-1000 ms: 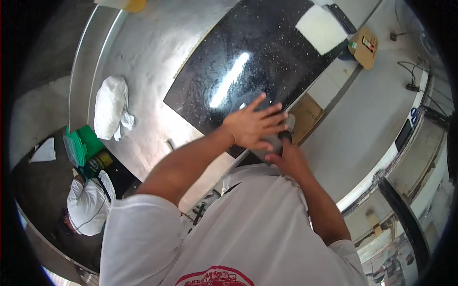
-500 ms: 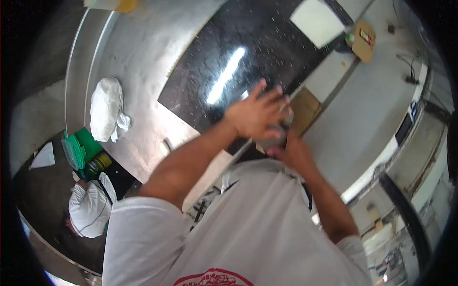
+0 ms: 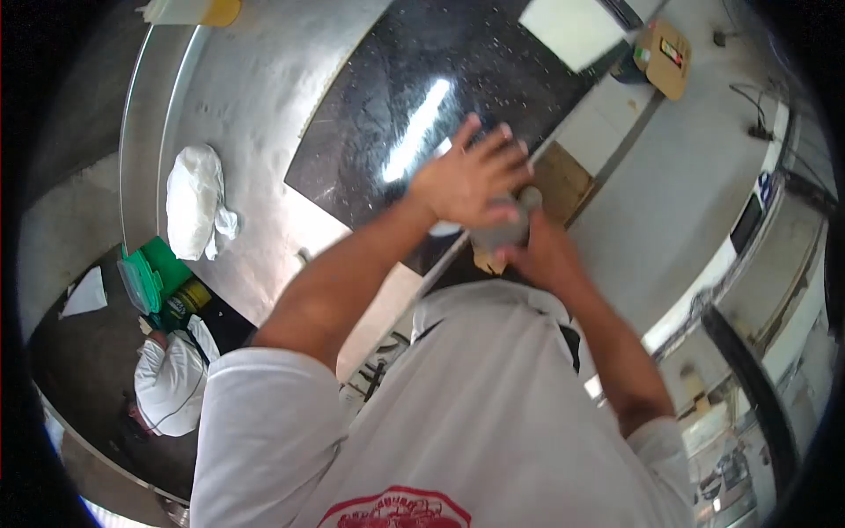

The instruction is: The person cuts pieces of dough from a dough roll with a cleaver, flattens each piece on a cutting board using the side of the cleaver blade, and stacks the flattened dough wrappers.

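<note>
The left hand (image 3: pixel 466 187) lies flat with fingers spread wide on the near edge of a black speckled stone slab (image 3: pixel 440 97), which rests on a pale, dusty table (image 3: pixel 255 106). Under that palm sits a grey tool (image 3: pixel 503 231), mostly covered; only a rounded grey body and a lighter end show, so I cannot say what kind of tool it is. The right hand (image 3: pixel 544 255) is wrapped around the tool's near end from below, its fingers largely hidden behind the tool and the other hand. A streak of light glares across the slab and washes out part of its surface.

Just beyond the hands a brown cardboard piece (image 3: pixel 556 183) lies at the slab's edge, partly blocked by the fingers. A crumpled white cloth (image 3: pixel 195 201) sits well to the left on the table. At the far end a white sheet (image 3: pixel 572 31) lies on the slab, cut off by the frame. Lower left, green containers (image 3: pixel 151 273) stand beside a person in white (image 3: pixel 172 383), curled over and hard to make out.
</note>
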